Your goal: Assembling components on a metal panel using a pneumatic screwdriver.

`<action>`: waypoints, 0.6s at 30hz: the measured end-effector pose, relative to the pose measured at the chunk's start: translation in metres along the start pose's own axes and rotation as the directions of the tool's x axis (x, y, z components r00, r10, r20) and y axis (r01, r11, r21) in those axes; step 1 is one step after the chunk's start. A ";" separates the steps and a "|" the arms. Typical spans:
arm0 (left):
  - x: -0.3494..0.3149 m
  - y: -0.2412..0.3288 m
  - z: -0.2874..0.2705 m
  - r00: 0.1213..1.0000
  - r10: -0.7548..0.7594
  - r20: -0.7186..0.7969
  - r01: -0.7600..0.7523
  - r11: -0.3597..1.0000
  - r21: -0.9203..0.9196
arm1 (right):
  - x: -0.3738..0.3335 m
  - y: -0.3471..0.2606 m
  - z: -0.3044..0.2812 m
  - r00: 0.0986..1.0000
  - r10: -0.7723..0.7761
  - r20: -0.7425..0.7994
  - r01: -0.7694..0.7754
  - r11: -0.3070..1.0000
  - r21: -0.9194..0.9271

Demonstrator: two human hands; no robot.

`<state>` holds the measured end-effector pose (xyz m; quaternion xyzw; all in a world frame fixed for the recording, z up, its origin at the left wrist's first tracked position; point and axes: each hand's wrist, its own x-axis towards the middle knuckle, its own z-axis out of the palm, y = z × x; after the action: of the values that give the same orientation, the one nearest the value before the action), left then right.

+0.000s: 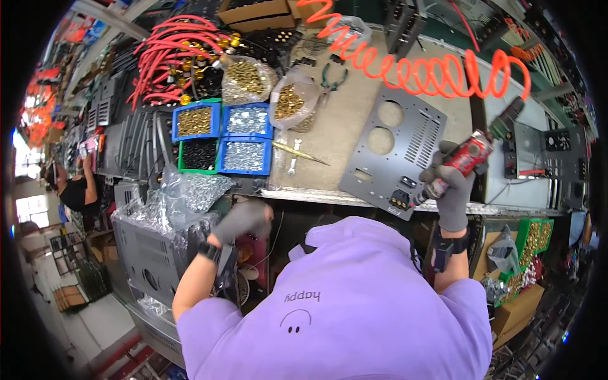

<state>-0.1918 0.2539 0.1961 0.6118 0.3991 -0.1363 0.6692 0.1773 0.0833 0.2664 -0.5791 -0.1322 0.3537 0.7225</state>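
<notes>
My right hand [451,182] is gripping a driver [470,154], likely fastening the panel [387,166] beneath, needing steady aim; left hand [243,220], I can't tell.

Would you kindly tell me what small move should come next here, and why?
Probably bring the left hand over to steady the grey panel: the right hand holds the red power tool with its tip at or near the black fittings by the panel's near corner, which seems to overhang the bench, while the left hand is away from the panel.
</notes>
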 end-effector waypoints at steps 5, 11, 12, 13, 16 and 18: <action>0.060 0.002 -0.061 0.633 0.243 -0.735 -0.092 0.966 0.241 | -0.010 -0.011 0.004 0.997 -0.072 -0.006 0.072 0.988 0.135; 0.111 0.009 -0.109 0.469 0.487 -0.736 0.076 0.809 0.583 | -0.018 -0.016 0.002 0.972 -0.234 -0.008 0.231 0.956 0.181; 0.116 0.016 -0.112 0.498 0.486 -0.718 0.138 0.773 0.619 | -0.019 -0.016 0.000 0.970 -0.243 -0.015 0.241 0.954 0.179; 0.122 0.018 -0.114 0.496 0.507 -0.704 0.106 0.770 0.629 | -0.021 -0.017 -0.003 0.964 -0.265 -0.012 0.262 0.943 0.207; 0.138 0.037 -0.109 0.476 0.666 -0.575 -0.106 0.692 0.714 | -0.027 -0.021 -0.010 0.943 -0.330 -0.030 0.330 0.926 0.186; 0.150 0.059 -0.096 0.477 0.698 -0.535 -0.146 0.663 0.734 | -0.032 -0.023 -0.012 0.918 -0.395 -0.044 0.393 0.888 0.237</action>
<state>-0.0906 0.4013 0.1393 0.8648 0.4081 0.2100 0.2037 0.1703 0.0513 0.2906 -0.4472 -0.2049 0.2149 0.8437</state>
